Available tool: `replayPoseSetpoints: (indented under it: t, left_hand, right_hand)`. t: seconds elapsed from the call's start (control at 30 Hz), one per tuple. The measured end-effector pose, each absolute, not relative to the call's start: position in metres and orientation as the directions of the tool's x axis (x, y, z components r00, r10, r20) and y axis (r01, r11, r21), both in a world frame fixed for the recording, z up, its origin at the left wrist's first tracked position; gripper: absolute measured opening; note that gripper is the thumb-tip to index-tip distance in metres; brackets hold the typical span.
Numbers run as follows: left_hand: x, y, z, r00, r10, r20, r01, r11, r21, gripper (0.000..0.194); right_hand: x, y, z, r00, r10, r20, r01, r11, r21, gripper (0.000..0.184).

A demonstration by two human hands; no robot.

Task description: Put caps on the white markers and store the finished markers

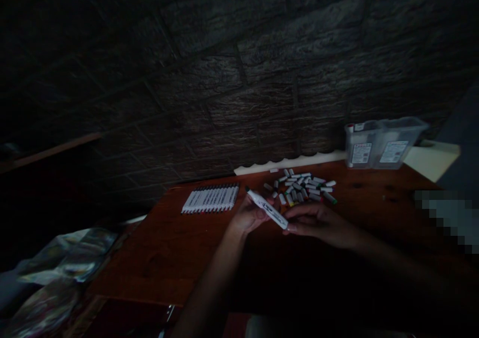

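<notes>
My left hand (250, 215) and my right hand (318, 222) hold one white marker (267, 208) between them over the red-brown table (179, 248). The left hand grips the marker's middle; its dark tip points up and left. My right hand's fingers pinch the marker's lower right end. Just behind the hands lies a loose heap of marker caps (303, 187), white with coloured ends. To the left, a neat row of white markers (211, 198) lies side by side on the table.
Two clear plastic boxes (381, 143) with labels stand at the table's back right, one with a red-tipped item at its corner. A dark brick-patterned wall rises behind. Crumpled plastic bags (63, 258) lie lower left, beside the table's edge.
</notes>
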State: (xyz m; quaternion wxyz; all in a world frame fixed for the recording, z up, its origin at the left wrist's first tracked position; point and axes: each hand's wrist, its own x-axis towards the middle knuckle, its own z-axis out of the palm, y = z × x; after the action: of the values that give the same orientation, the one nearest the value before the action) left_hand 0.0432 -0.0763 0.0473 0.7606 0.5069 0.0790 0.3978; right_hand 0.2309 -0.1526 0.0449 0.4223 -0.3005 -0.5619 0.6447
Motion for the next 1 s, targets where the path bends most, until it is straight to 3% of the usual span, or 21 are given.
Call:
replayPoseSetpoints:
  t: [0.5,0.77,0.9,1.0]
  left_hand:
    - [0.045,-0.077,0.047,0.645,0.701,0.304,-0.535,0.130,0.835,0.038]
    - [0.044,-0.077,0.049,0.660,0.679,0.323,-0.540,0.129,0.832,0.034]
    - [0.041,-0.074,0.049,0.619,0.738,0.269,-0.523,0.132,0.842,0.031]
    - [0.042,-0.071,0.052,0.545,0.810,0.216,-0.499,0.105,0.860,0.028]
  right_hand:
    - [0.232,-0.151,0.039,-0.504,0.858,0.092,-0.083,0.058,-0.995,0.033]
    - [0.229,-0.151,0.040,-0.499,0.859,0.119,-0.167,0.039,-0.985,0.029]
    - [0.226,-0.149,0.040,-0.461,0.875,0.146,-0.219,0.048,-0.975,0.029]
    - [0.232,-0.141,0.041,-0.402,0.895,0.195,-0.144,0.148,-0.978,0.029]
